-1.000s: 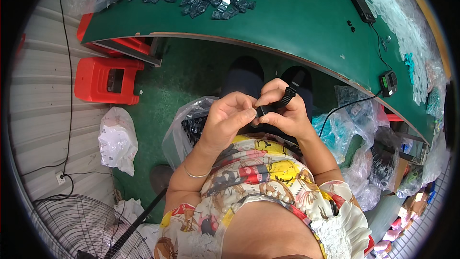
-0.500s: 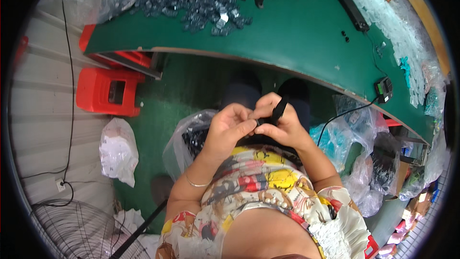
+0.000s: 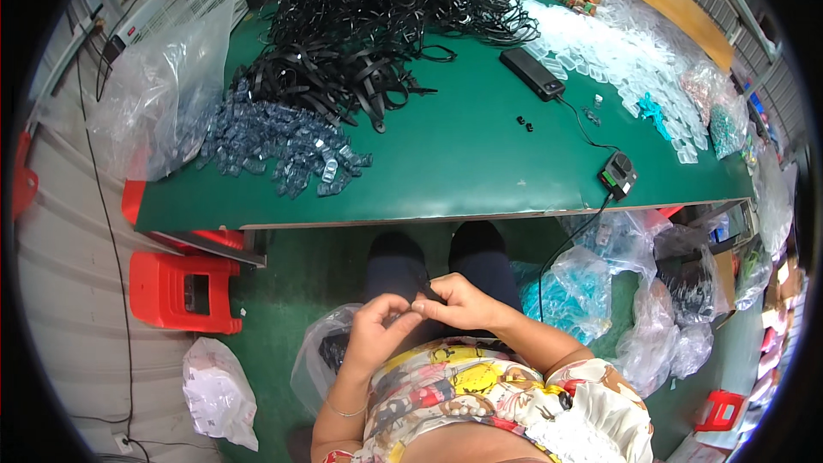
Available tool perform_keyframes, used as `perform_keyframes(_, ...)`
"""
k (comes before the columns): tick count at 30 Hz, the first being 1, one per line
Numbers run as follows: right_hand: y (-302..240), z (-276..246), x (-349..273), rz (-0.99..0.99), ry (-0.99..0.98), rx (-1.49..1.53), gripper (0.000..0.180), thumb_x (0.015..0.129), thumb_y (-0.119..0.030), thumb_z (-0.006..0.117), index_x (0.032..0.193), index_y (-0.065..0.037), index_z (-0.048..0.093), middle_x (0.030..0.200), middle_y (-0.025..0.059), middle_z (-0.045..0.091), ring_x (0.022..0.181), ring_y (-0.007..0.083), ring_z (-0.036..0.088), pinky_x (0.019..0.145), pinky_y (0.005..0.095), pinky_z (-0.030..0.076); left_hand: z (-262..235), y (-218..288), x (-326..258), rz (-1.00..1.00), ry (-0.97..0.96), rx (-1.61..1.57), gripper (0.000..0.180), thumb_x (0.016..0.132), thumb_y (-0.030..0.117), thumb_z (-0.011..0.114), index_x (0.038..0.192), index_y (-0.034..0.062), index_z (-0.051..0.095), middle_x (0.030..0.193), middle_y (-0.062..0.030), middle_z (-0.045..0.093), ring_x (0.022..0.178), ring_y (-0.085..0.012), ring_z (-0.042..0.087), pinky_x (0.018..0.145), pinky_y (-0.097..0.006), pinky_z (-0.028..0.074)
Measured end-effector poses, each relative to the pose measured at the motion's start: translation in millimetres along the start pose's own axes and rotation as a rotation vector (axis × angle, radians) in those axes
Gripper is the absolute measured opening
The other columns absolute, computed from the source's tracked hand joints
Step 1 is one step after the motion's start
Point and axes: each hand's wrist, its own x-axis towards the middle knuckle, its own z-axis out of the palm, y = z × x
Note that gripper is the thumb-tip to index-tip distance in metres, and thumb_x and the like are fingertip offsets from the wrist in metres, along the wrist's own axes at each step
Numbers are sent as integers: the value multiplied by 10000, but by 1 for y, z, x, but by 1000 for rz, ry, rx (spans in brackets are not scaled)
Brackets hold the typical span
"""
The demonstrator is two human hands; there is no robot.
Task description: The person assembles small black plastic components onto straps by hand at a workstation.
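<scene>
Pinching a thin black strap (image 3: 423,293) between both hands over the lap, below the table edge, near 6 o'clock of the head view. Left hand (image 3: 383,330) is curled, thumb and forefinger closed on the strap's near end; the other fingers are folded loosely. Right hand (image 3: 459,302) sits touching the left at its 2 o'clock, fingers bunched tight around the same piece; most of the strap is hidden inside the grip, so its length and end fittings can't be made out. Judging by the black strap pile (image 3: 377,26) at 12 o'clock on the green table (image 3: 463,163), the part is likely light, flat and floppy, with a fairly smooth surface: it should bend freely and slip if held loosely. Best hold is probably a fingertip pinch across the flat faces close to the working end, since a grip further back would let the end droop. Not fragile by the look of it. Blue-grey clips (image 3: 283,141) lie heaped at 10 o'clock, just beside the strap pile; likely small, rigid and light. A clear bag (image 3: 150,90) sits at 9 o'clock on the table's corner. Black box (image 3: 531,73) with cable at 1 o'clock, small meter (image 3: 617,174) at 3 o'clock near the table edge. Red stool (image 3: 184,291) on the floor at 8 o'clock.
</scene>
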Motion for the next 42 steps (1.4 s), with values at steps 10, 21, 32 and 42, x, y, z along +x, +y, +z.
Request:
perform_keyframes(10, 0, 14, -20, 223, -133, 718, 212, 847, -181, 587, 688, -46, 552, 606, -35, 491, 517, 20, 377, 462, 176, 283, 4, -4, -7, -143, -274, -655, 198, 722, 158, 622, 736, -37, 596, 647, -114, 608, 440, -66, 449, 423, -169, 353)
perform_keyframes(21, -5, 13, -21, 145, -115, 713, 162, 838, -154, 604, 751, -36, 534, 619, -27, 462, 540, 61, 393, 502, 207, 321, 10, -22, -10, -182, -353, -1047, 143, 791, 122, 591, 797, -21, 585, 690, -93, 610, 483, -64, 439, 463, -167, 331)
perform_keyframes(32, -7, -4, -6, -252, 49, -162, 242, 733, -39, 697, 946, 14, 595, 905, 76, 509, 818, 183, 551, 705, 295, 452, 7, -7, -2, -275, -152, -502, 159, 885, 170, 536, 842, 20, 568, 751, -32, 574, 558, -61, 467, 496, -161, 360)
perform_keyframes(42, 5, -1, -10, -169, 81, 76, 151, 768, -68, 648, 896, -7, 596, 828, 73, 566, 754, 169, 554, 671, 274, 441, 3, -17, -4, -276, -230, -776, 207, 870, 204, 576, 896, -1, 575, 762, -65, 582, 595, -93, 476, 546, -192, 384)
